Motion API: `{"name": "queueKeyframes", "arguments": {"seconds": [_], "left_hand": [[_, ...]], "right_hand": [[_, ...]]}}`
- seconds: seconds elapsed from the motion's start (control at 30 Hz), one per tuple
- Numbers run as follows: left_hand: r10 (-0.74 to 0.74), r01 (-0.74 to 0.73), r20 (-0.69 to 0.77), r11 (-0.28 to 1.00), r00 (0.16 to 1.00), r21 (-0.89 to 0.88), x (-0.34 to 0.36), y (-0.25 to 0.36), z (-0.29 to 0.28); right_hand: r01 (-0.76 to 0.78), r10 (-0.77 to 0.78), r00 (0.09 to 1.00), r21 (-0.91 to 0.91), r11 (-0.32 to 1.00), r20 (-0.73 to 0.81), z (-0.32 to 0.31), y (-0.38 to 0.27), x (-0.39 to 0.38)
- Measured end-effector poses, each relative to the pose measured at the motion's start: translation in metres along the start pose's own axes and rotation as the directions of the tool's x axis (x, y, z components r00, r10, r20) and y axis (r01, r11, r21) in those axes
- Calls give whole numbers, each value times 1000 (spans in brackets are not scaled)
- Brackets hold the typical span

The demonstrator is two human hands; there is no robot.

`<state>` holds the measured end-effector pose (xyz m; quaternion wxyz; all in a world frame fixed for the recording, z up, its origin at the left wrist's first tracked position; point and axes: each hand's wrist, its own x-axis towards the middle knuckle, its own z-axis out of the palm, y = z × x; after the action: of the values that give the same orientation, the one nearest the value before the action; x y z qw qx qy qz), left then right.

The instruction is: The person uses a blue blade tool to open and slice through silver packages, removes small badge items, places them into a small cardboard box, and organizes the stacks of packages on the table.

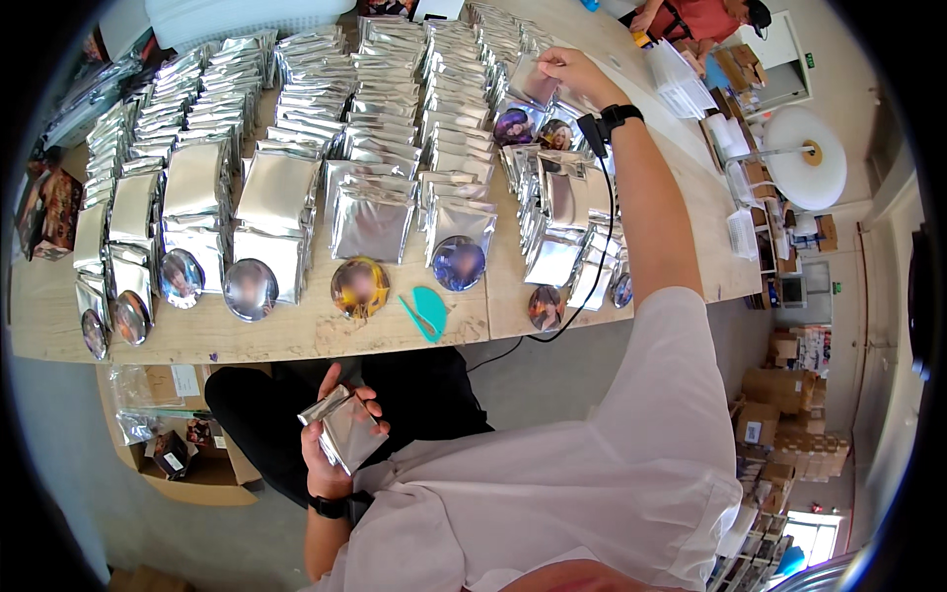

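My left hand (321,456) is held low, in front of the table edge, with its fingers wrapped round a small stack of silver foil packets (352,436). My right arm stretches to the far right part of the table. There my right hand (577,77) pinches the edge of a foil packet (534,83) above a row of similar ones. Just under it lie a purple round badge (513,126) and another round badge (555,134). Long overlapping rows of silver packets (373,219) fill the table, several with a picture badge (360,287) at the near end.
A teal plastic tool (426,314) lies by the front edge. A black cable (610,212) hangs from my right wrist across the packets. Below the table at left stands an open cardboard box (202,485). A person in red (702,22) is at the far right, near white bins (681,84).
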<state>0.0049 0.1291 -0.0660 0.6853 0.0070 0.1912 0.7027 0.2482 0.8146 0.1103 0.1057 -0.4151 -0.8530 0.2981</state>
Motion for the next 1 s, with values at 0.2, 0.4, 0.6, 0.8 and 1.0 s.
{"name": "queueKeyframes", "arguments": {"seconds": [0.2, 0.4, 0.6, 0.8, 1.0], "left_hand": [[34, -32, 47, 998, 998, -52, 4, -4, 18], [-36, 41, 70, 997, 997, -71, 2, 2, 17], [-78, 74, 211, 997, 974, 28, 11, 8, 15], [-78, 61, 215, 995, 973, 84, -2, 17, 33], [-126, 78, 217, 974, 968, 214, -18, 26, 45]], "right_hand": [[238, -310, 907, -261, 936, -286, 11, 15, 7], [338, -398, 890, -262, 904, -225, -38, -162, -115], [219, -239, 970, -278, 935, -40, -6, -198, -263], [552, -557, 829, 86, 830, 47, 112, -265, -342], [553, -597, 793, 268, 789, 123, 227, -301, -353]]}}
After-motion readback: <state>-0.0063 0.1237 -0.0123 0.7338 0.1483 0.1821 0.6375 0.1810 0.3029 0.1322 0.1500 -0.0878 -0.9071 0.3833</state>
